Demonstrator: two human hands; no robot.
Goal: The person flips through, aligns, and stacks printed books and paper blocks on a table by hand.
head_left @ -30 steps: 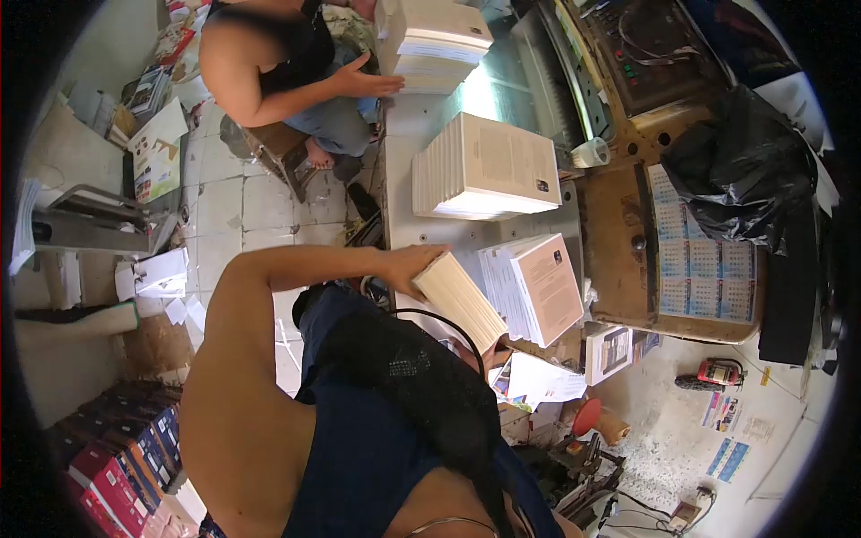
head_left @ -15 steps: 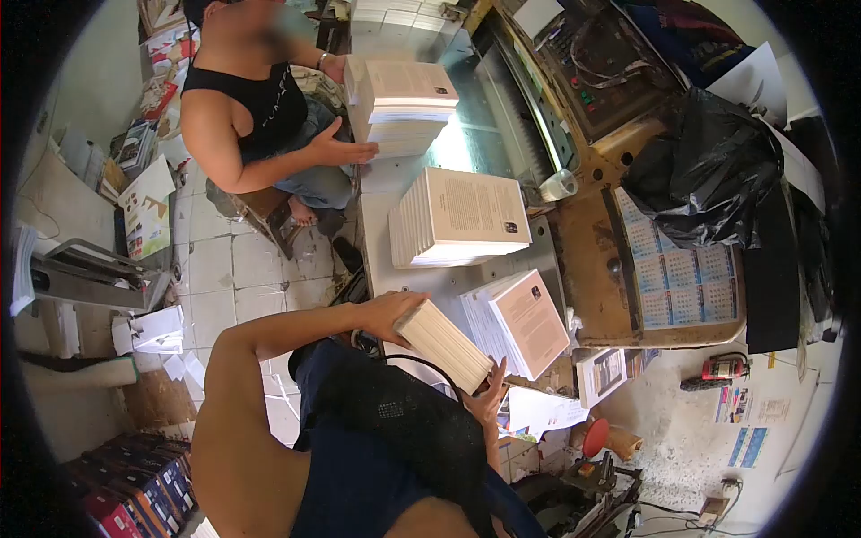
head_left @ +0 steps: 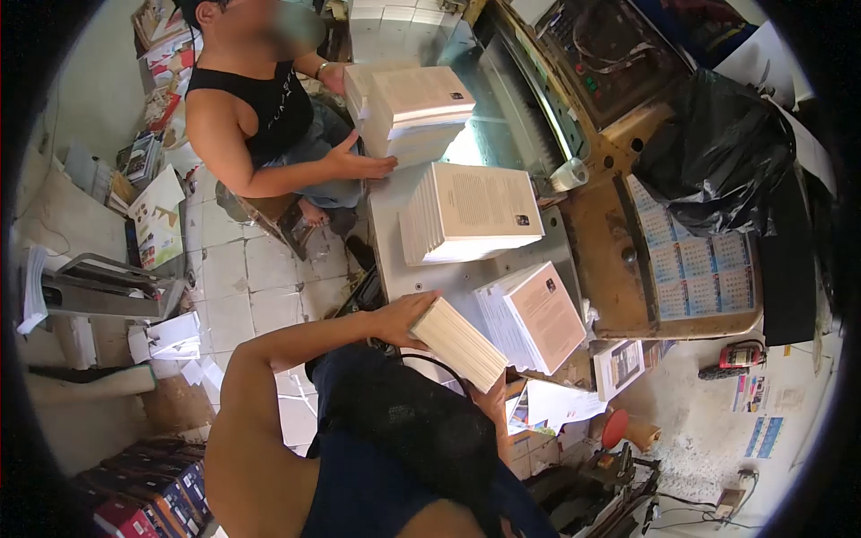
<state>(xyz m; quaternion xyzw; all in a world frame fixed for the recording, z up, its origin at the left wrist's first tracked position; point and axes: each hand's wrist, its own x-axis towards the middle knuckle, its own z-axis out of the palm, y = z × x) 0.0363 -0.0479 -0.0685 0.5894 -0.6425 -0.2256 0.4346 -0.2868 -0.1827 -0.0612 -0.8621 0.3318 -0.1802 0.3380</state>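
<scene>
A stack of cream-paged books (head_left: 459, 344) is held between my hands, close to the table's front edge, with its page edges toward me. My left hand (head_left: 405, 319) is wrapped round its upper left end. At the lower right end, my right hand (head_left: 489, 400) presses against the books, its fingers largely hidden behind them. Just beyond stands a stack of books with pinkish covers (head_left: 540, 316), tilted in view. Farther back rests another stack with printed beige covers (head_left: 484, 202).
Across the metal table (head_left: 391, 229), a seated co-worker (head_left: 269, 134) has both hands at a tall book stack (head_left: 421, 97). A clear plastic cup (head_left: 569, 174) stands beside the machine. A black plastic bag (head_left: 717, 152) lies at right, near a calendar sheet (head_left: 695, 269).
The view has shifted slightly, so the scene sits farther right. My right hand's fingers, spread at the end of the held books before, are now mostly behind them.
</scene>
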